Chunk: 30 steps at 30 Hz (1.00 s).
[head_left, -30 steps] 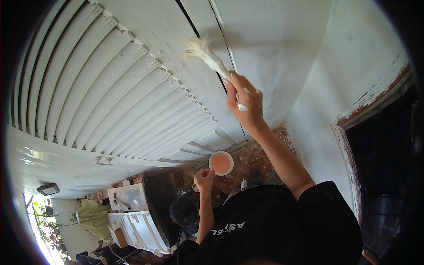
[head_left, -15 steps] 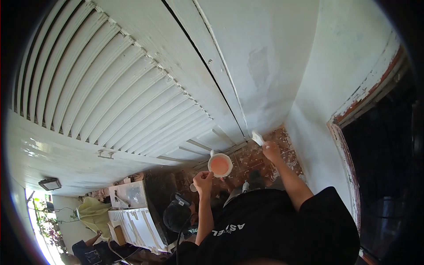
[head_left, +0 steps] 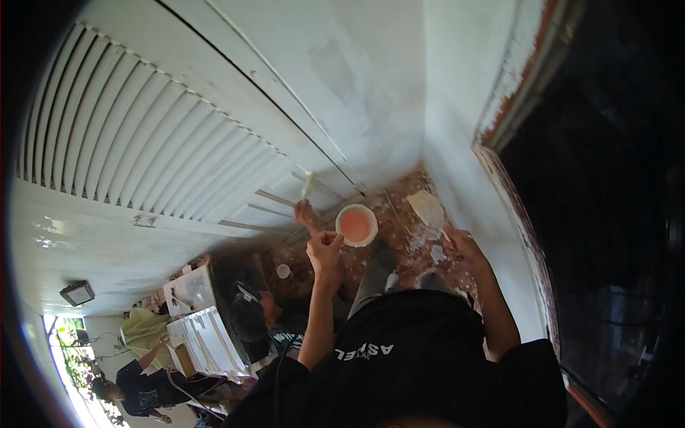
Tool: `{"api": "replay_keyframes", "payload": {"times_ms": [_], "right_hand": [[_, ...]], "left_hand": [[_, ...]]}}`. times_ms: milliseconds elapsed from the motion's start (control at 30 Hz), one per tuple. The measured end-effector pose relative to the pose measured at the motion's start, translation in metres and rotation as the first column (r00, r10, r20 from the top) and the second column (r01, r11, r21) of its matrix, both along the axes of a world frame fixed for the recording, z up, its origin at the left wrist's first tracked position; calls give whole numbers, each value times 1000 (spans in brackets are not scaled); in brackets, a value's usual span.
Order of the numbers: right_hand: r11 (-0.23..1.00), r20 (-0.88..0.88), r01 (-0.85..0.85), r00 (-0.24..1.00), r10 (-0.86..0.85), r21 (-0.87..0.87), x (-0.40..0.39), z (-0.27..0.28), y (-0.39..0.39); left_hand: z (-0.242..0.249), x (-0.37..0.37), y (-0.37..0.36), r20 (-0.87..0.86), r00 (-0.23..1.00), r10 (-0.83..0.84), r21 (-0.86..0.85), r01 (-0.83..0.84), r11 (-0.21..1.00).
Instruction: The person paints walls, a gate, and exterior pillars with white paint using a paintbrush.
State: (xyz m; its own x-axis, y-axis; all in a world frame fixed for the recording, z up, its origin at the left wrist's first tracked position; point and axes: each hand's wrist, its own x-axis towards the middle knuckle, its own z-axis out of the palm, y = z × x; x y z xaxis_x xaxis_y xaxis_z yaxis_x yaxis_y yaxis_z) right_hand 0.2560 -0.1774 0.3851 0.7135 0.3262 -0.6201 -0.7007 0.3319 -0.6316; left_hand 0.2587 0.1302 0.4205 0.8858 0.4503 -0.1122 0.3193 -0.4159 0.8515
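Note:
My left hand (head_left: 325, 255) is closed on the near rim of a round white paint tub (head_left: 373, 220), which holds orange-pink liquid (head_left: 354, 227). My right hand (head_left: 464, 247) is closed around a paintbrush (head_left: 426, 209). Its broad, pale bristle end points up and left, above the floor and near the wall corner; the handle is mostly hidden by my fingers. Just beyond my left hand, another person's hand (head_left: 307, 214) holds a pale-tipped brush (head_left: 308, 184) against the lower door panel.
A louvred white door (head_left: 150, 128) fills the upper left. A co-worker in a dark cap (head_left: 248, 312) crouches left of me, near a small white cup (head_left: 284, 271). Another person (head_left: 139, 385) stands farther back. The tiled floor (head_left: 396, 250) is paint-spattered. A dark doorway (head_left: 571, 214) is at right.
My right hand has moved right and the brush now shows its broad face. The co-worker's hand and brush have come into view at the door. My view has shifted toward the right.

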Motion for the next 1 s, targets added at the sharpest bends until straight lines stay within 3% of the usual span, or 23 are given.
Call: {"api": "replay_keyframes", "payload": {"times_ms": [33, 100, 167, 233, 333, 400, 467, 533, 633, 700, 800, 1000], "right_hand": [[1000, -12, 7, 1000, -7, -5, -9, 5, -8], [985, 42, -45, 998, 38, 166, -22, 16, -20], [987, -47, -22, 998, 29, 158, -36, 28, -30], [962, -40, -57, 997, 70, 266, -46, 34, -40], [981, -102, -36, 993, 56, 191, -61, 36, -46], [986, -41, -121, 991, 127, 115, -72, 16, -54], [965, -28, -172, 983, 181, 199, -78, 15, -55], [966, -63, -200, 975, 212, 164, -83, 18, -50], [935, -4, -323, 945, 327, 146, -88, 15, -39], [920, -58, -366, 925, 376, 137, -88, 9, -30], [838, 4, -499, 859, 511, 221, -92, 11, -11], [614, -16, -774, 619, 785, 156, -116, 29, 46]], "left_hand": [[-1, -6, -12, 16, 1000, -13, -14, 13, 1000], [-9, -18, -34, 17, 1000, -18, -111, 20, 994], [-11, -33, -51, 31, 1000, 4, -277, 5, 961], [-3, -52, -68, 35, 999, -2, -245, 11, 969], [2, -79, -83, 35, 999, -12, -214, 19, 977], [4, -97, -86, 8, 1000, -17, -20, 18, 1000], [-17, -114, -83, 32, 999, 29, -40, -28, 999], [-8, -131, -88, 34, 998, 51, 78, -53, 996], [6, -158, -94, -7, 988, 152, 38, -152, 988], [5, -175, -92, 8, 973, 231, 7, -231, 973], [-1, -212, -85, -31, 953, 300, 77, -297, 952], [9, -319, -80, 2, 812, 584, 31, -583, 812]]}}
